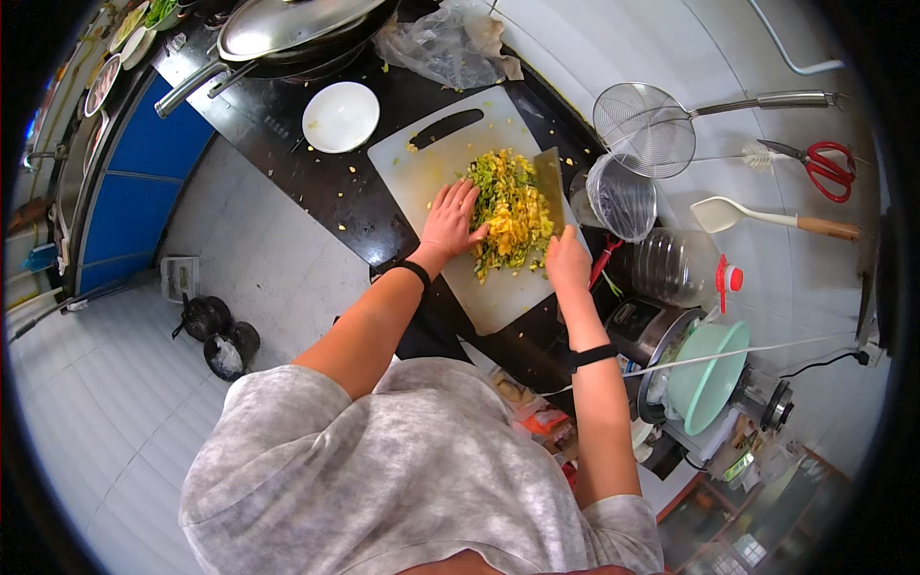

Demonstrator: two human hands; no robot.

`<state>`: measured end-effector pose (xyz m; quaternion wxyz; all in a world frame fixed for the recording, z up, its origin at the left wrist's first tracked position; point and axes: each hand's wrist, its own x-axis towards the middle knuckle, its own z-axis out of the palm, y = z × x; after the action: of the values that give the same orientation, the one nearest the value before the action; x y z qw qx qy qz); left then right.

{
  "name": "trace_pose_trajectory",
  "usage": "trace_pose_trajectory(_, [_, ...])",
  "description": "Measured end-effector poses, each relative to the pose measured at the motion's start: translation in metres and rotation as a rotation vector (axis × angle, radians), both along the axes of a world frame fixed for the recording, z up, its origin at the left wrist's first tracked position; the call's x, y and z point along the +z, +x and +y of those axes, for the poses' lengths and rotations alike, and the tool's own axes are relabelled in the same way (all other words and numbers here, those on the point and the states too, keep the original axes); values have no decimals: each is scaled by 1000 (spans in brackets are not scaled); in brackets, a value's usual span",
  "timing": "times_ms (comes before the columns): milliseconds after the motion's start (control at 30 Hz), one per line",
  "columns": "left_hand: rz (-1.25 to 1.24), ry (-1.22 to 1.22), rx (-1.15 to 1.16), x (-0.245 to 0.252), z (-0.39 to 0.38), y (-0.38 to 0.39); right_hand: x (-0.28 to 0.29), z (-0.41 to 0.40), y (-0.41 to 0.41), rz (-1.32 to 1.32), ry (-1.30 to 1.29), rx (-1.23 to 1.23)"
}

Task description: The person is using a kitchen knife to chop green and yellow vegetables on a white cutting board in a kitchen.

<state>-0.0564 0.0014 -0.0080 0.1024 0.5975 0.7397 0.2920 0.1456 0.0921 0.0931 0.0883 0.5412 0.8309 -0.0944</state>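
A heap of chopped green and yellow food [512, 215], perhaps greens with egg, lies on a white plastic cutting board [406, 169]. My right hand [566, 260] grips the handle of a cleaver [550, 185], whose blade stands along the heap's right side. The handle itself is mostly hidden by my fingers. My left hand [451, 221] rests flat against the heap's left edge, fingers slightly apart and thumb touching the chopped bits. Small scraps are scattered over the board and around it.
A white bowl [341, 117] stands left of the board on the black countertop [287, 154]. Behind it sits a lidded pan [287, 36], its handle jutting left. Crumpled plastic bags [442, 47] lie at the back. A plastic bottle [675, 266] and green basin [711, 377] crowd the right; a wire strainer [643, 129] hangs above.
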Motion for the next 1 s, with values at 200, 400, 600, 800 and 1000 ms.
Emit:
trace_pose_trajectory(200, [2, -6, -17, 4, 0, 0, -24, 1, 29, -23, 104, -64])
trace_pose_trajectory(400, [15, 6, -17, 0, 0, 1, -19, -15, 3, 44, 85, -1])
trace_pose_trajectory(600, [15, -15, 5, 3, -3, -2, 7, 4, -28, 6, -22, 46])
trace_pose_trajectory(800, [28, -6, -12, 4, 5, -2, -41, -2, -35, 8, 46, -6])
trace_pose_trajectory(1000, [20, -14, -8, 3, 0, -3, -13, 20, -14, 17, -19, 108])
